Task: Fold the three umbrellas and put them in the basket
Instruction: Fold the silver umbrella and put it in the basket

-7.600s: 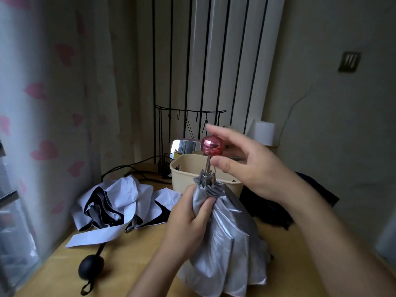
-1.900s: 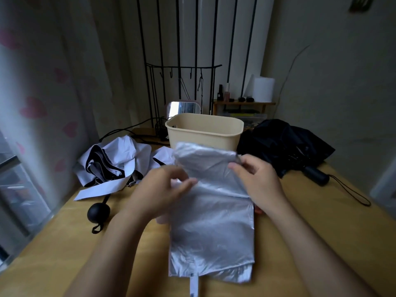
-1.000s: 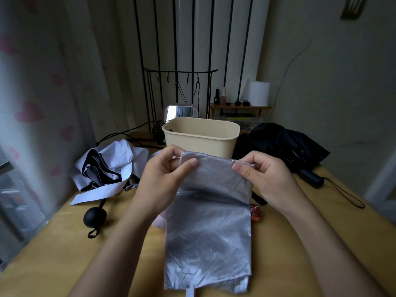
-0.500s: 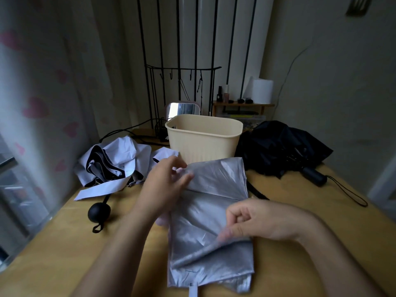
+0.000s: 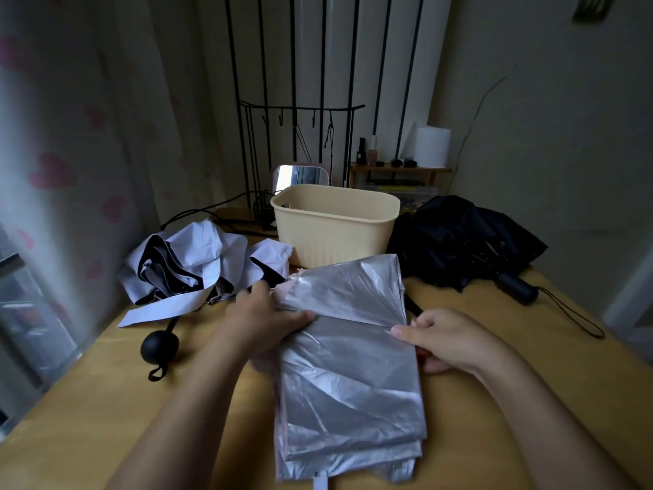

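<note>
The silver umbrella [image 5: 349, 376] is found lying flat at the centre of the wooden table [image 5: 99, 412]. Its canopy is pleated into a long panel, and the far portion is raised at a crease. The left hand [image 5: 259, 314] is closed on the left edge at that crease, with the thumb laid over the fabric and the fingers curled at the edge. The right edge at the same crease is pinched by the right hand [image 5: 450, 339], between the thumb and curled fingers. The cream basket [image 5: 335, 238] is located directly behind the silver umbrella; contact between the two cannot be determined. A white-and-black umbrella [image 5: 198, 263] is noted crumpled at left, its round black handle [image 5: 159, 346] resting on the table. A black umbrella [image 5: 456, 238] is noted lying loose to the right of the basket, its cylindrical handle [image 5: 516, 290] and wrist cord [image 5: 572, 318] laid toward the table's right edge.
</note>
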